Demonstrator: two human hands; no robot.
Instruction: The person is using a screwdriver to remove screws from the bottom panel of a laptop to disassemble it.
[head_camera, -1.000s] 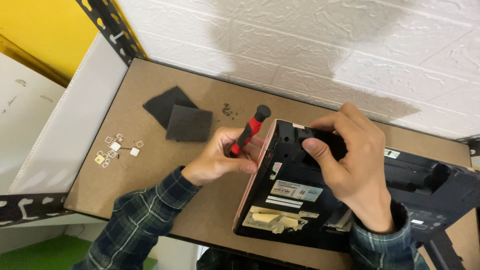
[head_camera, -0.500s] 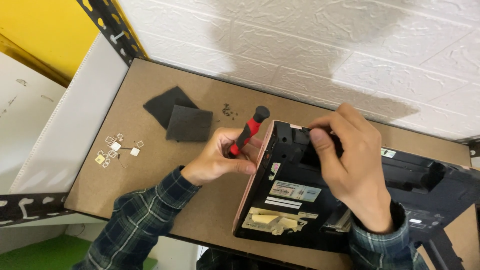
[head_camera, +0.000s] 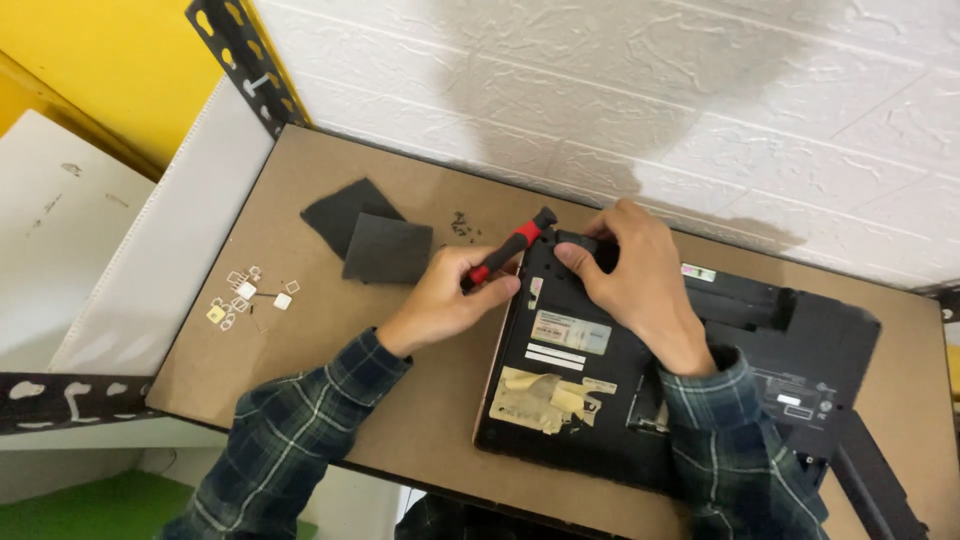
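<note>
The laptop (head_camera: 640, 390) lies upside down on the brown worktop (head_camera: 400, 420). The left hand (head_camera: 445, 295) grips a red-and-black screwdriver (head_camera: 505, 250) at its corner; the right hand (head_camera: 630, 270) pinches a black part at the laptop's far edge. Two dark pads (head_camera: 370, 235) lie nearby.

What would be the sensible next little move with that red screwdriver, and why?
Probably to tip the red-handled screwdriver down so its tip meets the near corner of the upturned laptop. The left hand holds it slanted beside that edge, its tip hidden under the hand, while the right hand presses on the same corner as if steadying it. Loose small screws lie nearby.
</note>
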